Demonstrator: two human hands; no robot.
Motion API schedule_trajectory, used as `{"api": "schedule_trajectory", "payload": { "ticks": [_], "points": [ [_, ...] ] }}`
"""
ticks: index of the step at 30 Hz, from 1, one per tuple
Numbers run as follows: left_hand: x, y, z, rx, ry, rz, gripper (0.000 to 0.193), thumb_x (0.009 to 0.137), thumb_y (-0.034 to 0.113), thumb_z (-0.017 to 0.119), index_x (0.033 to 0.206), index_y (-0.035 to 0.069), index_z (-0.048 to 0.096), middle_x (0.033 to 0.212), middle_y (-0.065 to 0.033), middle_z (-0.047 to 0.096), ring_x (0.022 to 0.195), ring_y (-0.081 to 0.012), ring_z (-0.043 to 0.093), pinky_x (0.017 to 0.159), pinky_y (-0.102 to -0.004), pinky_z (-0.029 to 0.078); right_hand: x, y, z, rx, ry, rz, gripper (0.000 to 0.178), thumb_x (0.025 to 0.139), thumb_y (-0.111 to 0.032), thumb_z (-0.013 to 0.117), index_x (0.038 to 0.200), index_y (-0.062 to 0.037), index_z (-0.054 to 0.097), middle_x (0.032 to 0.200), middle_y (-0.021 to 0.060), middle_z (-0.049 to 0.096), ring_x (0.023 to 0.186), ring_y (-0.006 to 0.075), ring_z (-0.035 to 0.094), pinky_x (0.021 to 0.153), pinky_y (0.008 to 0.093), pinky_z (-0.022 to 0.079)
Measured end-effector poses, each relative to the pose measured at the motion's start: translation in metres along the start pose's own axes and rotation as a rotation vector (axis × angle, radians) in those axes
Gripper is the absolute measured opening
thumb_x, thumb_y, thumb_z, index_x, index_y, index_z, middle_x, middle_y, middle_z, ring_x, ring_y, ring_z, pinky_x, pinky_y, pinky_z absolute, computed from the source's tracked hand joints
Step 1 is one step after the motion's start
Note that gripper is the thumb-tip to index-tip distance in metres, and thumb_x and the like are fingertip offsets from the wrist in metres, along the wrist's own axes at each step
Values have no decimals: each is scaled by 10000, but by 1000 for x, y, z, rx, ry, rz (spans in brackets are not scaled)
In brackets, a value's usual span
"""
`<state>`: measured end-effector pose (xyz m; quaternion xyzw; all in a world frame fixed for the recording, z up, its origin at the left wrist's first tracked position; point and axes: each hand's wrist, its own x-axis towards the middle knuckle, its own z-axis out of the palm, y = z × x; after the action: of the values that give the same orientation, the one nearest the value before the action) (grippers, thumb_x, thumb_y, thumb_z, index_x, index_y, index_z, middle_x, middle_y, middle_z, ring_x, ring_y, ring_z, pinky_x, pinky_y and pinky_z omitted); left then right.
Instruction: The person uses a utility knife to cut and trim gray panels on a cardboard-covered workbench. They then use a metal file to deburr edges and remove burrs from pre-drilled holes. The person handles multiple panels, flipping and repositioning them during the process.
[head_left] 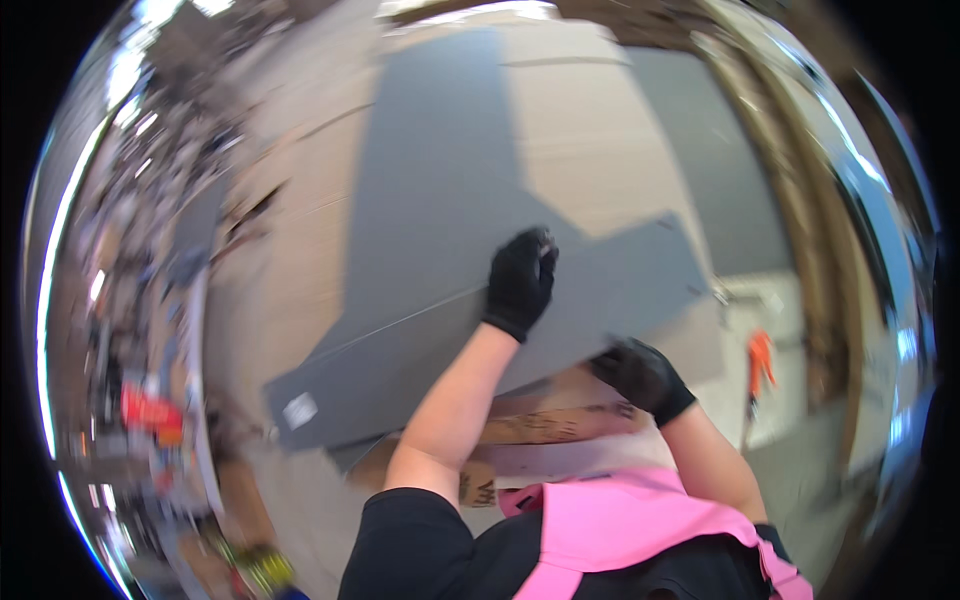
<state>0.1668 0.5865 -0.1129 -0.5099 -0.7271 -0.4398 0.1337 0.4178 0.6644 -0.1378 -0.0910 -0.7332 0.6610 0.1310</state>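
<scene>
Grey panel (625,285), beneath gloved left hand (518,285)

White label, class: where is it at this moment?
In the head view, the white label is at the lower left, on the left end of the long grey panel, well left of the left hand.

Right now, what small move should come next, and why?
Probably settle the right hand on the near edge of the grey panel to steady it: that hand is beside the edge, while the left hand is over the panel's middle. Blur hides whether either has a firm grip.
</scene>
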Motion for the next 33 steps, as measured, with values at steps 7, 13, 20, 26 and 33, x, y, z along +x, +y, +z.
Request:
{"api": "schedule_trajectory", "payload": {
  "ticks": [7,13,20,26,33],
  "points": [
    [-112,-76,-202,307,160,-537,171,925,211,547,953,53,609,929,-190,645,881,-407,609,769,-458,505,32,1,74,1210,57,584,309,955,-237,525,1211,-73,579,1214,122,626,1117,307,580,975,476,468],
    [-98,-84,-212,158,-223,-684,274,936,313,531,1118,116,588,991,-190,673,909,-385,641,801,-475,497,23,-22,81,1110,258,434,248,921,-187,575,1136,-65,600,1110,85,656,1016,246,609,857,390,508],
    [-36,-35,-225,-852,-872,-625,387,899,239,586,1237,50,574,985,-55,671,832,-157,616,774,-306,486,6,-111,26,752,240,63,263,959,-269,558,1097,-63,647,1068,72,672,990,201,633,867,343,510],
    [6,64,-204,-1001,-921,-294,281,918,278,644,1063,38,629,886,-13,621,802,-90,527,741,-286,454,29,-188,-39,81,574,-196,384,1036,-213,414,1307,38,520,1319,172,552,1220,274,521,1069,367,381],
    [79,143,-236,-653,-18,45,323,922,322,626,968,4,591,844,-160,582,808,-289,600,739,-374,473,39,-231,-9,362,198,-490,428,1028,-237,419,1390,-11,449,1360,105,539,1215,192,517,1081,350,366]
  ]
}}
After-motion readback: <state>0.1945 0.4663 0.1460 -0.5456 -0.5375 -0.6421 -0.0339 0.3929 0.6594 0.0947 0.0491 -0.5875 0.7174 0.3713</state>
